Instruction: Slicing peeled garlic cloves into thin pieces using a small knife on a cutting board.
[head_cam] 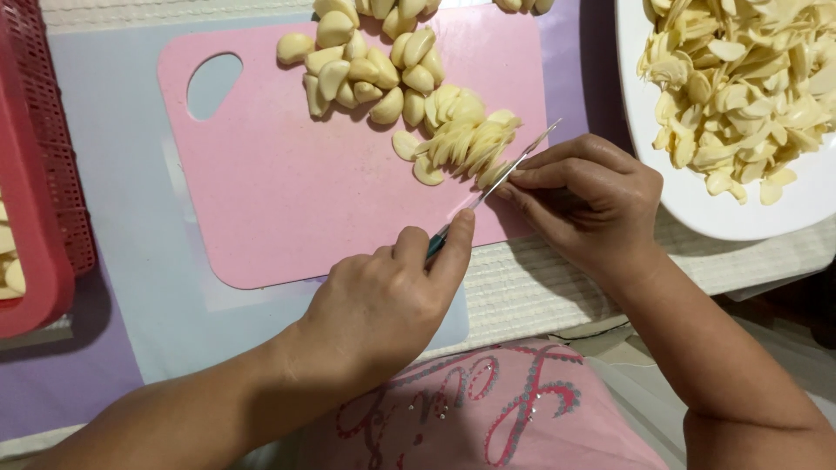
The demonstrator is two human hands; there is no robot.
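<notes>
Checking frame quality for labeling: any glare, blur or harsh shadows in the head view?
Head view: even, soft light; sharp on the garlic slices and knife; white plate bright, slightly washed out; only faint shadows under the left hand and right hand.

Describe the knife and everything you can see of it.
The knife is small, with a thin, shiny metal blade and a teal handle mostly hidden in the left hand, whose index finger lies along its spine. It slants up to the right over the pink cutting board, edge down beside a fanned row of garlic slices. The right hand's fingertips sit against the blade.
</notes>
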